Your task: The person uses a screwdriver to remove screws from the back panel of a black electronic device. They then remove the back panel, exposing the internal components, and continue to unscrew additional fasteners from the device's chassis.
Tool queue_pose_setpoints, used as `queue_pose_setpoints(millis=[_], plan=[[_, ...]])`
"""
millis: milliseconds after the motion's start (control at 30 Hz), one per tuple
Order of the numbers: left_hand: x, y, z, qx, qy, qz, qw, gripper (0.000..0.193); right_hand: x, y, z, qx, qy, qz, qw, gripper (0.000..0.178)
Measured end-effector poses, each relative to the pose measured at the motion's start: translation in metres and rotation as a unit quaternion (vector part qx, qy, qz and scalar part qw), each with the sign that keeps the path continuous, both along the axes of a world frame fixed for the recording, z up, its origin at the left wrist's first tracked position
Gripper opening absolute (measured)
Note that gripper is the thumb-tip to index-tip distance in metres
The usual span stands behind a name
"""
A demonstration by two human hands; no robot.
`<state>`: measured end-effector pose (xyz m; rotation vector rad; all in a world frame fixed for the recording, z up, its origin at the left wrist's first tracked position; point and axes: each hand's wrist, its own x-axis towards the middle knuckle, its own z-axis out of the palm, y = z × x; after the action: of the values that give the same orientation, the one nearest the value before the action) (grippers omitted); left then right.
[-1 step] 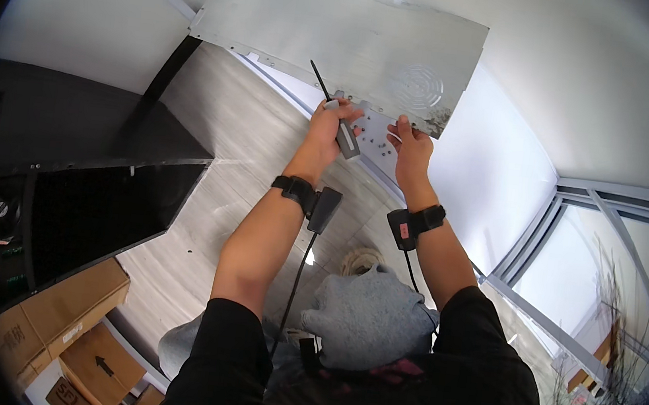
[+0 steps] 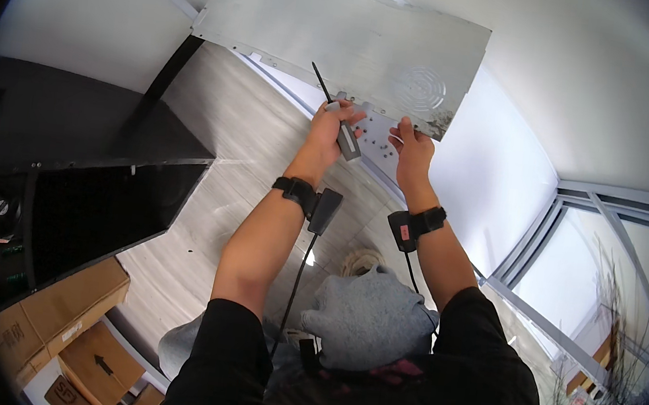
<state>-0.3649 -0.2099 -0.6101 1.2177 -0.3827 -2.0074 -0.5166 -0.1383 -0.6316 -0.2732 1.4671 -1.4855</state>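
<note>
A screwdriver (image 2: 349, 141) with a grey handle and a black shaft is in my left hand (image 2: 324, 132), its shaft slanting up and left over a metal panel. That hand also reaches the panel's near edge; I cannot tell if it grips it. The large grey panel (image 2: 313, 21) has a ring-shaped vent pattern near its right end. My right hand (image 2: 414, 155) pinches the panel's near edge close to its right corner. Between my hands, several small dark screws (image 2: 384, 147) lie on a white surface (image 2: 377, 124) below the panel.
At the left stands a black cabinet (image 2: 98, 117) with an open-looking dark front. Cardboard boxes (image 2: 68, 309) are stacked below it. Wood-look flooring (image 2: 213, 126) runs between them and me. White walls rise behind and to the right; a dark bristly plant (image 2: 615, 388) is at lower right.
</note>
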Motion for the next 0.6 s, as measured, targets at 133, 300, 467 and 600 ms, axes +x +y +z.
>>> queue_pose_setpoints(millis=[133,300,467,600], plan=[[0.010,0.000,0.000,-0.003,0.015,-0.002,1.000,0.019,0.001,0.015,-0.011,-0.029,-0.024,-0.034,0.999,0.024],[0.013,0.001,0.000,0.004,-0.008,-0.004,1.000,0.020,-0.001,0.024,-0.010,0.014,-0.083,-0.070,0.994,0.022],[0.011,0.001,0.004,0.008,-0.019,0.006,1.000,0.021,-0.004,0.021,-0.004,-0.013,-0.166,-0.052,0.985,0.024],[0.015,0.001,0.000,0.007,-0.033,0.011,0.999,0.022,0.005,0.014,0.008,-0.062,-0.139,-0.038,0.988,0.023]])
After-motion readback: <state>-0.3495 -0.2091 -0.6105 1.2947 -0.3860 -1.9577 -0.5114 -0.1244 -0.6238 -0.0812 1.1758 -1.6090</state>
